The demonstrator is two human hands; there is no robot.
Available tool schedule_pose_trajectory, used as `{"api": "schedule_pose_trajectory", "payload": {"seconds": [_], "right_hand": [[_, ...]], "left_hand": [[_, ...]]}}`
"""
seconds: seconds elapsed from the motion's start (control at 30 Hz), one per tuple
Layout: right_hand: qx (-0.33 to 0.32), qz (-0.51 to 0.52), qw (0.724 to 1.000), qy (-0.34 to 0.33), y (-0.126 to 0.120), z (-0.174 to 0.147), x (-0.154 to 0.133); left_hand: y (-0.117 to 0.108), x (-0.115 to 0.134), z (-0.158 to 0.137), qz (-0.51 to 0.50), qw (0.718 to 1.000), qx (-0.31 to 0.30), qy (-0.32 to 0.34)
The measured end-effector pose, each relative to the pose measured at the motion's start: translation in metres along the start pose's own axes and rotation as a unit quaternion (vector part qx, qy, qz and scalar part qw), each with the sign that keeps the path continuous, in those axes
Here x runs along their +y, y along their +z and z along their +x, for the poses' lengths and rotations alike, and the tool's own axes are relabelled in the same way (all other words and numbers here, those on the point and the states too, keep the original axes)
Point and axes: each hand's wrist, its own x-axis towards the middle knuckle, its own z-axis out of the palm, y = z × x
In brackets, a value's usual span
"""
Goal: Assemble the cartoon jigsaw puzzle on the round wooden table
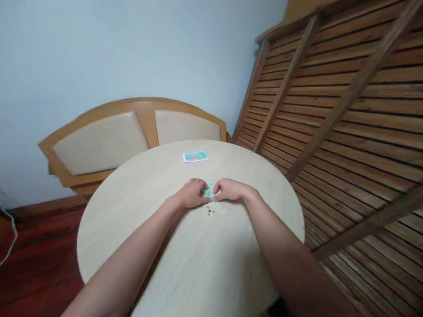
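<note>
Small turquoise and yellow jigsaw pieces lie together on the pale round table, between my two hands. My left hand rests at their left side, its fingers curved and its thumb apart from them along the near edge. From the right, my right hand reaches in with thumb and forefinger brought close together at a jigsaw piece; the fingers partly hide it. Closer to me lie a few dark and multicoloured pieces, with pale pieces beside them.
Farther back on the table lies a picture card with a turquoise scene and a white border. Behind the table stands a wooden headboard with cream panels. A slatted wooden frame leans at the right. A white cable hangs at the far left.
</note>
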Motion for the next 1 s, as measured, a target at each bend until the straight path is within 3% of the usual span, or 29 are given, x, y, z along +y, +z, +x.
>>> {"api": "schedule_pose_trajectory", "payload": {"seconds": [0.17, 0.27, 0.43, 0.6, 0.7, 0.83, 1.0], "right_hand": [[-0.032, 0.129, 0.991, -0.023, 0.005, 0.003, 0.002], [-0.017, 0.173, 0.985, -0.019, 0.006, 0.006, 0.006], [0.029, 0.075, 0.997, 0.017, -0.005, -0.003, 0.014], [-0.033, -0.042, 0.997, 0.051, -0.012, -0.011, 0.011], [-0.034, -0.022, 0.999, 0.034, -0.007, -0.007, 0.009], [-0.017, 0.081, 0.996, 0.013, 0.000, 0.000, 0.011], [0.060, 0.112, 0.991, -0.037, -0.002, 0.003, 0.019]], "left_hand": [[-0.002, 0.002, -0.001, 0.002, 1.000, 0.002, -0.008], [-0.002, 0.000, -0.003, -0.010, 1.000, 0.002, -0.009], [-0.005, -0.002, -0.005, -0.019, 1.000, -0.011, 0.012], [-0.012, -0.001, 0.000, -0.018, 1.000, -0.021, 0.013], [-0.014, 0.000, 0.002, -0.031, 0.999, -0.016, -0.007], [-0.014, -0.002, 0.003, -0.076, 0.997, -0.005, -0.031], [-0.018, -0.003, 0.003, -0.114, 0.993, 0.034, -0.015]]}}
